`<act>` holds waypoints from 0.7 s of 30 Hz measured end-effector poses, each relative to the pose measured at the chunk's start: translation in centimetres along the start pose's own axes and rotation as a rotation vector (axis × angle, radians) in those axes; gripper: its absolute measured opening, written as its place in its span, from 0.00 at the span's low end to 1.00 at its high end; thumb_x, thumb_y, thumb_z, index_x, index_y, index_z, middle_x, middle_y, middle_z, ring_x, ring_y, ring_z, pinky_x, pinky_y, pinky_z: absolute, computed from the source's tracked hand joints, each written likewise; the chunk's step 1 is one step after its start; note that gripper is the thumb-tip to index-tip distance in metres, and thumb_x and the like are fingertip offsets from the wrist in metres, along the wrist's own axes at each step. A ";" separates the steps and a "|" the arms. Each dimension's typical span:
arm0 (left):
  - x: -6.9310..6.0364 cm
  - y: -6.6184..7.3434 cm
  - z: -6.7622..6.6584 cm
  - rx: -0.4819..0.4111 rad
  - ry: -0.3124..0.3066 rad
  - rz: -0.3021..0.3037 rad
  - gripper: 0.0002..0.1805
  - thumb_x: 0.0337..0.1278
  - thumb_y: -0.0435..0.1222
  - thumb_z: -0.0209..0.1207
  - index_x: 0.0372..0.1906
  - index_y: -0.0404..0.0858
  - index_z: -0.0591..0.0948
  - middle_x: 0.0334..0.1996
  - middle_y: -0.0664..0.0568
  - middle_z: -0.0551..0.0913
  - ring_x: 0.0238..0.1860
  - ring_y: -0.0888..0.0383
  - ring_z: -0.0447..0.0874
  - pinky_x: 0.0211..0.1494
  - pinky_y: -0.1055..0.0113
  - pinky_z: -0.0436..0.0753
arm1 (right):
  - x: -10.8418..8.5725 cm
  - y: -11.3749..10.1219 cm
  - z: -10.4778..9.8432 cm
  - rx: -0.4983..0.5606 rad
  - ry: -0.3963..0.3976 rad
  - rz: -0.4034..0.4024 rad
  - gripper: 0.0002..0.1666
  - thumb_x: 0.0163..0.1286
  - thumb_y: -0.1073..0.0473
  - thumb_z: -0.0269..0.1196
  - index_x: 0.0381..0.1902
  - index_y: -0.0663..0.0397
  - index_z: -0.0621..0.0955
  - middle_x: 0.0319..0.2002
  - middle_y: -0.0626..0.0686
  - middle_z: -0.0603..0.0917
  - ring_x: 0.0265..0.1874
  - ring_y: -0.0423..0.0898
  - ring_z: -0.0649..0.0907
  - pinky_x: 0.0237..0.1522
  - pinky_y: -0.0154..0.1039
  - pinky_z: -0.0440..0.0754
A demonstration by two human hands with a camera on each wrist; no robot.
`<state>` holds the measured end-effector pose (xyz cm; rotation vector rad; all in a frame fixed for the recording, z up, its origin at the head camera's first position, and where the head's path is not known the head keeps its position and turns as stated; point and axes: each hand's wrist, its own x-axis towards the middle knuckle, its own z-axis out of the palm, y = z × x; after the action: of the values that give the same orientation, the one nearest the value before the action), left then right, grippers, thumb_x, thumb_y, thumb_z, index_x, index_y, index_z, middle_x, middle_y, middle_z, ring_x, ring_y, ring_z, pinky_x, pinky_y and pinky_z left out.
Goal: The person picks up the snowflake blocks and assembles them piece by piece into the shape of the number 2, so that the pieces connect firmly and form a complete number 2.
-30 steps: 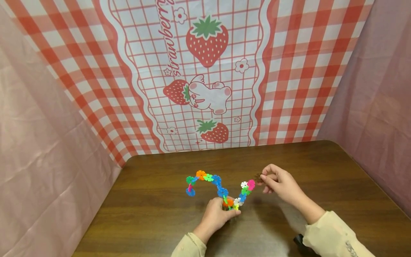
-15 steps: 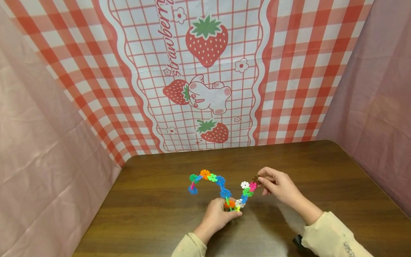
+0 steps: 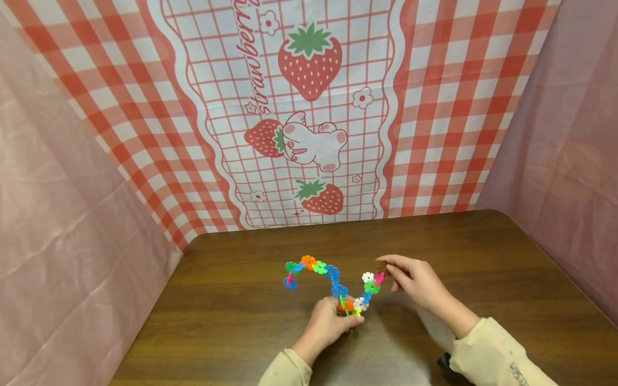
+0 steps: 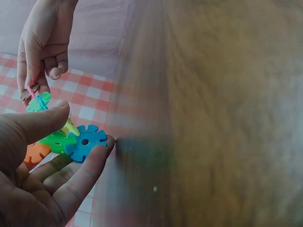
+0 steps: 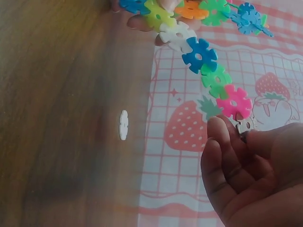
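Observation:
A curved chain of notched flower-shaped plastic discs [image 3: 309, 262] is held up over the table in the head view. My left hand [image 3: 324, 323] grips its lower part, thumb and fingers about the orange, green and blue discs [image 4: 86, 143]. From there one arm curls to the left, and a shorter arm of white, blue and green discs rises to a pink disc [image 5: 234, 101]. My right hand [image 3: 419, 280] pinches a brown disc [image 3: 381, 266] against the pink one; their overlap is partly hidden by the fingers.
A loose white disc [image 5: 123, 125] lies on the wooden table [image 3: 232, 321], behind the chain in the head view. By the right sleeve is a small black object [image 3: 446, 362]. A strawberry-print cloth [image 3: 311, 134] hangs at the table's far edge, with pink curtains at both sides.
My right hand has moved left with the brown disc, from beside the pink disc to touching it. The chain has shifted slightly right; my left hand keeps its grip.

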<state>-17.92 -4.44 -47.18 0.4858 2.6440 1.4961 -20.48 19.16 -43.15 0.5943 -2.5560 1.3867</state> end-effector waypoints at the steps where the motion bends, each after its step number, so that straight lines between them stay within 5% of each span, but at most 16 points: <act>1: 0.0 0.0 0.0 -0.012 -0.003 -0.006 0.15 0.45 0.38 0.74 0.39 0.37 0.86 0.25 0.61 0.83 0.23 0.69 0.76 0.30 0.73 0.76 | 0.0 0.0 0.0 0.005 0.000 0.004 0.15 0.74 0.65 0.55 0.55 0.57 0.81 0.38 0.53 0.85 0.20 0.46 0.81 0.25 0.41 0.82; 12: 0.0 -0.1 -0.4 -0.069 -0.002 -0.054 0.16 0.45 0.37 0.74 0.42 0.36 0.86 0.25 0.60 0.83 0.18 0.67 0.77 0.26 0.72 0.78 | 0.4 1.4 -0.1 0.070 0.003 0.085 0.15 0.77 0.61 0.51 0.53 0.65 0.79 0.36 0.60 0.85 0.18 0.50 0.82 0.23 0.43 0.82; 16: 0.0 -0.1 -0.6 -0.065 0.002 -0.051 0.16 0.45 0.37 0.75 0.41 0.36 0.86 0.26 0.59 0.83 0.17 0.67 0.77 0.25 0.72 0.78 | 0.9 2.7 0.1 0.022 -0.034 0.170 0.13 0.75 0.64 0.55 0.50 0.66 0.80 0.34 0.59 0.85 0.17 0.46 0.80 0.21 0.39 0.80; 21: 0.0 -0.2 -0.7 -0.053 0.004 -0.044 0.16 0.44 0.37 0.75 0.41 0.36 0.86 0.26 0.59 0.83 0.17 0.67 0.77 0.25 0.72 0.78 | 1.6 4.0 0.8 -0.093 -0.081 0.160 0.09 0.68 0.65 0.63 0.44 0.66 0.81 0.29 0.54 0.83 0.16 0.41 0.79 0.19 0.36 0.79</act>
<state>-18.10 -5.13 -46.98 0.4180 2.5928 1.5520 -23.59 19.98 -46.13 0.4483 -2.7686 1.3071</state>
